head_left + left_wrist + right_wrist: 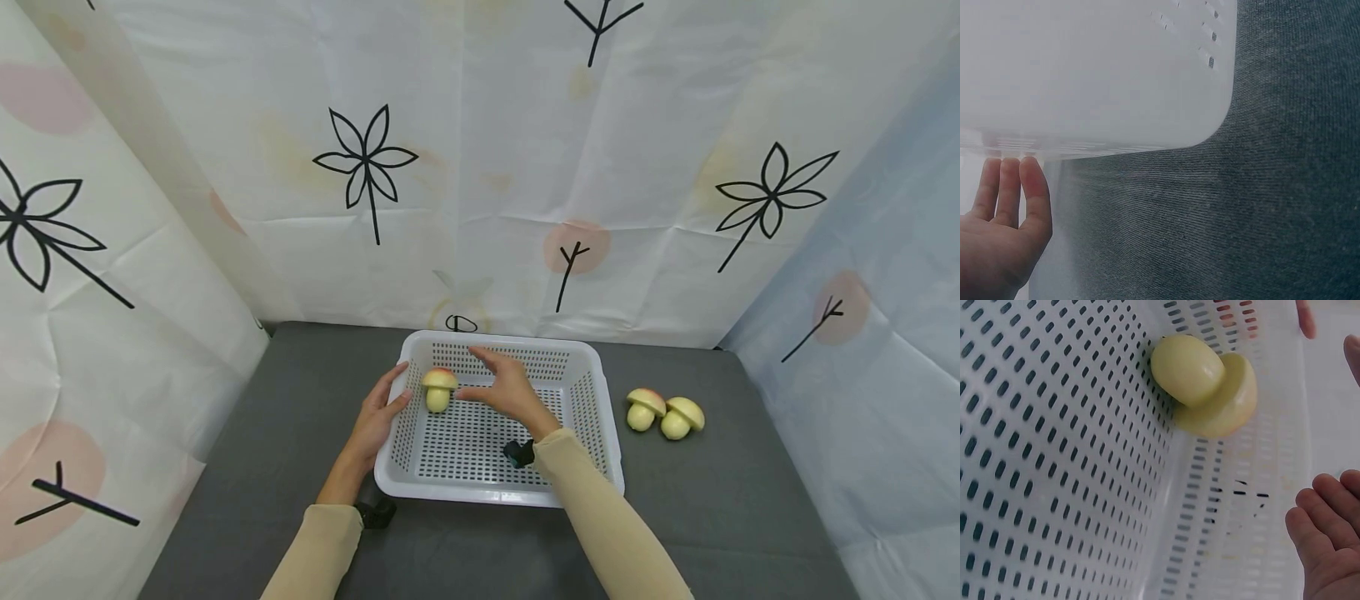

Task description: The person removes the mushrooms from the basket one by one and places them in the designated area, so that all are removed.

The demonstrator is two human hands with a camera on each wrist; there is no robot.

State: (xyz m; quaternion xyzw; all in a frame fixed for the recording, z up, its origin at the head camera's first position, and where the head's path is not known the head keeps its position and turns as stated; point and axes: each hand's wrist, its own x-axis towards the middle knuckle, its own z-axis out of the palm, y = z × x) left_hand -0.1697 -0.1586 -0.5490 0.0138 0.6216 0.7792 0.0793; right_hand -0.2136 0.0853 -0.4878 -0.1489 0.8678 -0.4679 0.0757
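Observation:
A white perforated basket point(592, 417) sits on a grey tabletop. Inside it, near the far left corner, stands a toy mushroom point(438, 388) with a red-yellow cap and pale stem; the right wrist view shows the mushroom point(1207, 384) from below against the basket wall point(1054, 456). My right hand point(501, 385) hovers open over the basket just right of the mushroom, holding nothing, its fingers point(1322, 525) straight. My left hand point(382, 410) rests with straight fingers against the basket's left wall; its fingertips point(1019, 187) touch the basket's rim point(1097, 75).
Two more toy mushrooms point(645, 408) point(681, 417) lie on the grey tabletop point(300, 433) right of the basket. Patterned white curtains point(480, 167) enclose the table at the back and both sides.

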